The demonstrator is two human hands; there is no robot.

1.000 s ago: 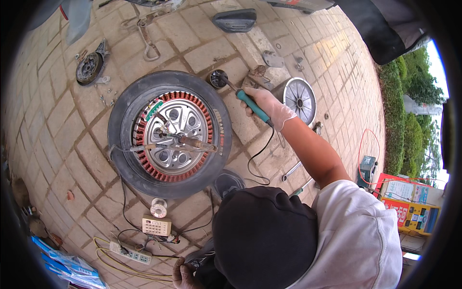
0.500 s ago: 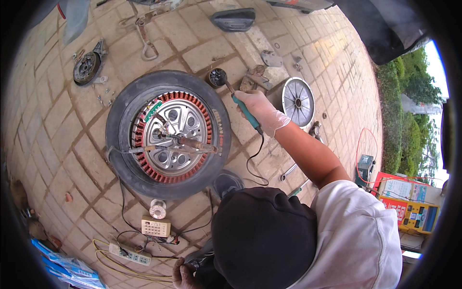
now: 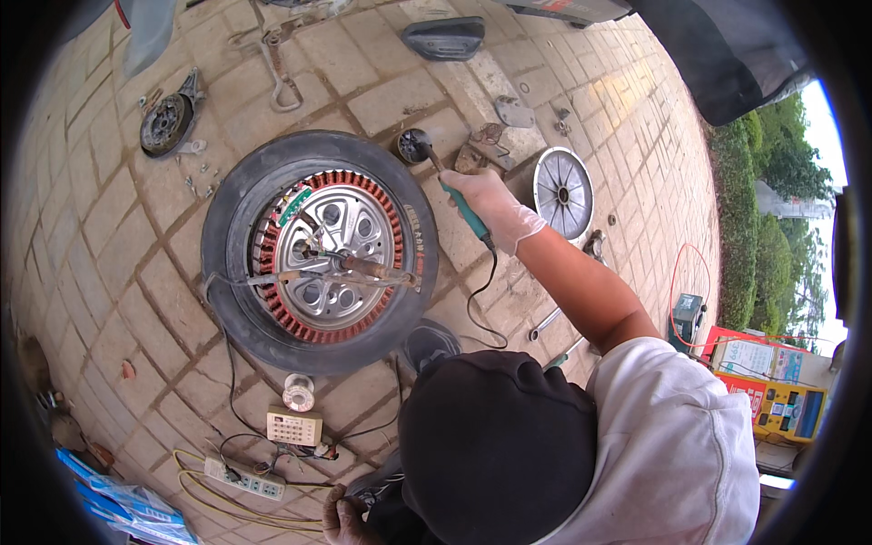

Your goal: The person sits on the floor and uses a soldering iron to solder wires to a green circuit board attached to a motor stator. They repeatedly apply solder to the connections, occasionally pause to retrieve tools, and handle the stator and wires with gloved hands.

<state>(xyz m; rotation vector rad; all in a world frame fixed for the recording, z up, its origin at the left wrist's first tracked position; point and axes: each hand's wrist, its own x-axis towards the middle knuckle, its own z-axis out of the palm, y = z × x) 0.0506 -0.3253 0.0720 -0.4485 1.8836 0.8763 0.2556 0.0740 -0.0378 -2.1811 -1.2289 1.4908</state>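
Note:
My right hand (image 3: 488,202), in a thin translucent glove, grips the teal handle of a soldering iron (image 3: 466,208). The iron's tip reaches into a small round tin (image 3: 411,145) with dark contents. To the left lies a black tyre (image 3: 222,309) around a hub motor's stator (image 3: 338,310) with reddish copper windings. A small green circuit board (image 3: 293,207) and loose wires show on it, and an axle with a cable crosses its face. At the lower edge, my gloved left hand (image 3: 345,520) has curled fingers; what they hold, if anything, is hidden.
A spoked metal hub cover (image 3: 563,193) lies right of my hand. A solder spool (image 3: 298,392), a beige button box (image 3: 293,427) and a power strip (image 3: 243,479) sit nearer, among cables. A drum brake part (image 3: 166,125) and tools lie on the paving. A dark cap (image 3: 500,445) blocks the lower middle.
Almost nothing differs. The view has shifted slightly, and the soldering iron stays at the tin in my right hand.

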